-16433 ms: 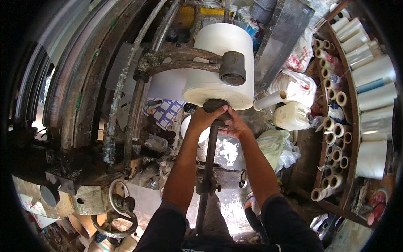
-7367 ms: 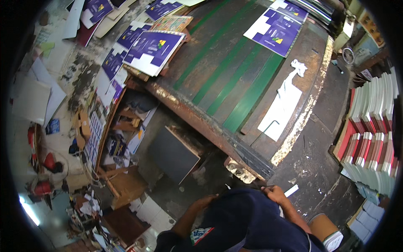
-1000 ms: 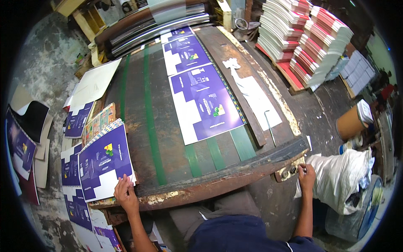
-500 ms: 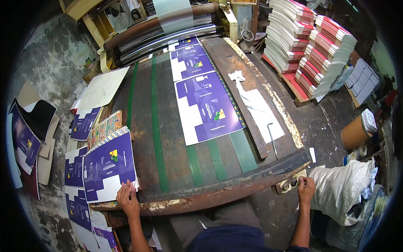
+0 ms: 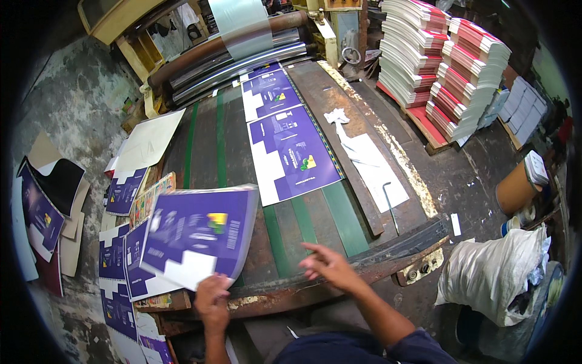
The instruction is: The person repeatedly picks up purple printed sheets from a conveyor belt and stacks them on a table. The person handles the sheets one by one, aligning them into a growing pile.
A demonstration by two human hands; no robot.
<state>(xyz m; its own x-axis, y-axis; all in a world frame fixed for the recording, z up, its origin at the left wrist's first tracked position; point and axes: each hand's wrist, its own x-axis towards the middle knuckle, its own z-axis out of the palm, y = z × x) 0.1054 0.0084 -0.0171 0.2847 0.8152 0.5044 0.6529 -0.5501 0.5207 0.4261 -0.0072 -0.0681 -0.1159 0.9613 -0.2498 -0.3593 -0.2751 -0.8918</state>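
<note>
My left hand [image 5: 212, 301] pinches the lower right corner of a purple and white printed sheet [image 5: 188, 218]. That sheet is lifted and tilted over the table's left side, its edges slightly blurred. Under it lies a pile of similar printed sheets [image 5: 140, 285]. My right hand [image 5: 327, 267] hovers over the front edge of the table, fingers apart, holding nothing. Ahead of it, a row of matching sheets [image 5: 297, 155] runs on the worn table [image 5: 242, 224] toward the metal rollers [image 5: 242, 68].
Translucent film [image 5: 242, 27] hangs over the rollers. On the table's right lie a hooked metal rod [image 5: 390, 206], white paper [image 5: 376, 167] and a crumpled scrap [image 5: 336, 116]. Tall stacks of red and white printed sheets [image 5: 412, 54] stand at far right; a white sack [image 5: 485, 273] sits nearer.
My left hand has raised a sheet from the left pile and brought it rightward. My right hand has left the table's right corner and moved left, opening. The view has shifted slightly.
</note>
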